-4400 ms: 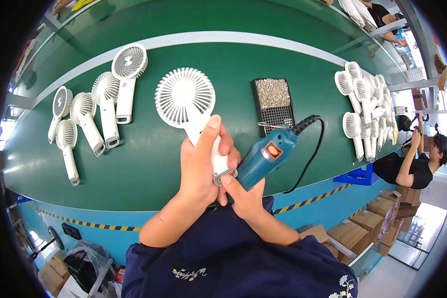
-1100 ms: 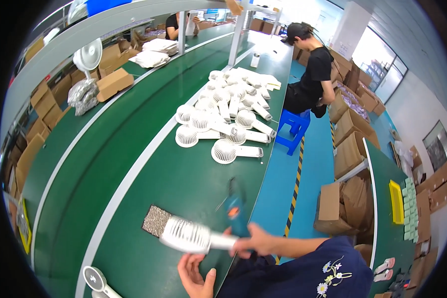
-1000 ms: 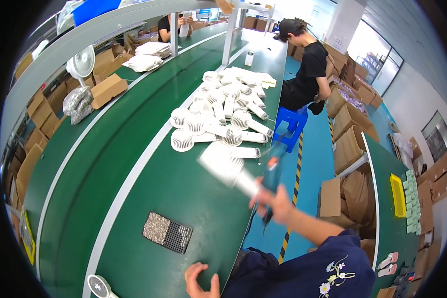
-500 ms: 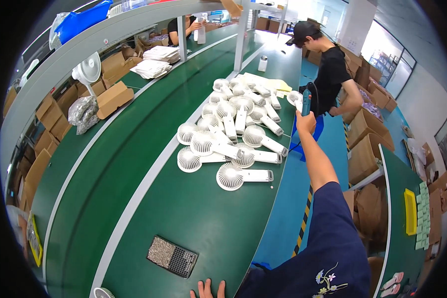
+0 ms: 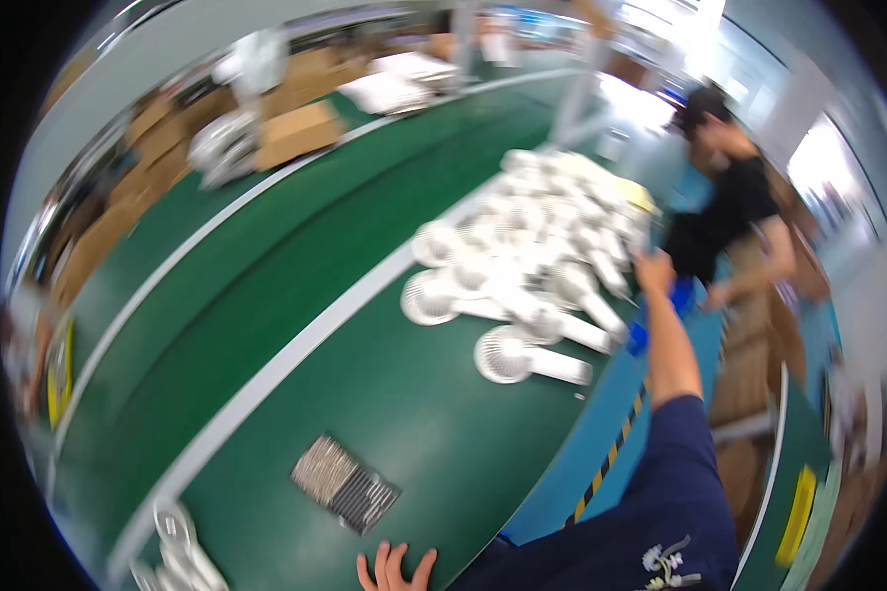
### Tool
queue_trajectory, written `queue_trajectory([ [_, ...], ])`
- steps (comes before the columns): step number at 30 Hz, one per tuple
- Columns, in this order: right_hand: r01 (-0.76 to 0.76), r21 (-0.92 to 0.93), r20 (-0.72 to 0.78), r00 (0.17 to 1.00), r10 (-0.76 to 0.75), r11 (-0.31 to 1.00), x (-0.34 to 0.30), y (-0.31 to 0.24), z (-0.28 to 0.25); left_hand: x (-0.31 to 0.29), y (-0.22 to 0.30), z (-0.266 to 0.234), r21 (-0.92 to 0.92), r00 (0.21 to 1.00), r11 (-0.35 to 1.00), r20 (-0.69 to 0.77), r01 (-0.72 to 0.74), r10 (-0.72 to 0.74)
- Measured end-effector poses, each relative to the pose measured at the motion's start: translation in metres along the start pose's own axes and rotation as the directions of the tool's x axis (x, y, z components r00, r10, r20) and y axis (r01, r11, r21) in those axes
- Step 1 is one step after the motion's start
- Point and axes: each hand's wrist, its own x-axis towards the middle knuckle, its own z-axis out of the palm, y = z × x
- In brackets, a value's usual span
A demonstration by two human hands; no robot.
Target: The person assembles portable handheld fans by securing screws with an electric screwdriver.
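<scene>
My left hand (image 5: 396, 569) rests on the green table at the lower edge, fingers spread and holding nothing. Just beyond it lies a black grid tray (image 5: 370, 500), partly filled with small metal pieces (image 5: 325, 468). My right arm stretches forward to the table's right edge. The right hand (image 5: 653, 270) is beside the far right of a pile of white handheld fans (image 5: 532, 236); motion blur hides its fingers and whatever is in them. The nearest fan (image 5: 508, 355) lies flat, handle to the right.
Several white fan parts (image 5: 182, 557) lie at the lower left. A person in black (image 5: 734, 212) is beyond my right hand. Across the belt (image 5: 296, 256) are cardboard boxes (image 5: 301, 136) and white stacks (image 5: 404, 81). A yellow tray (image 5: 796, 517) is at the right.
The view has swung, shifting the fan pile rightward and blurring. The teal power screwdriver earlier in my right hand can no longer be made out. My left hand remains on the table.
</scene>
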Motion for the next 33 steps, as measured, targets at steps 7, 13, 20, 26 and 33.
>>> queue_trajectory([
  [7, -0.132, 0.131, 0.378, 0.923, 0.073, 0.983, 0.075, 0.164, 0.028, -0.007, -0.011, 0.019, -0.082, 0.983, 0.985, -0.122, -0.149, 0.139],
  [13, -0.313, 0.393, 0.484, 0.87, 0.095, 0.865, 0.074, 0.114, 0.058, -0.022, -0.013, 0.035, -0.28, 0.93, 0.926, -0.332, -0.253, 0.154],
  [20, -0.341, 0.525, 0.184, 0.94, 0.287, 0.78, -0.012, 0.062, -0.089, -0.05, -0.123, -0.031, -0.284, 0.488, 0.905, -0.77, 0.316, -0.412],
  [26, -0.279, 0.86, 0.177, 0.949, 0.262, 0.428, -0.141, -0.028, -0.266, -0.064, -0.204, -0.042, -0.082, 0.49, 0.743, -0.703, 0.664, -0.516],
  [33, -0.154, 0.908, -0.017, 0.917, -0.4, -0.39, -0.254, -0.141, -0.365, -0.057, -0.191, -0.034, -0.18, 0.533, 0.763, -0.617, 0.62, -0.579],
])
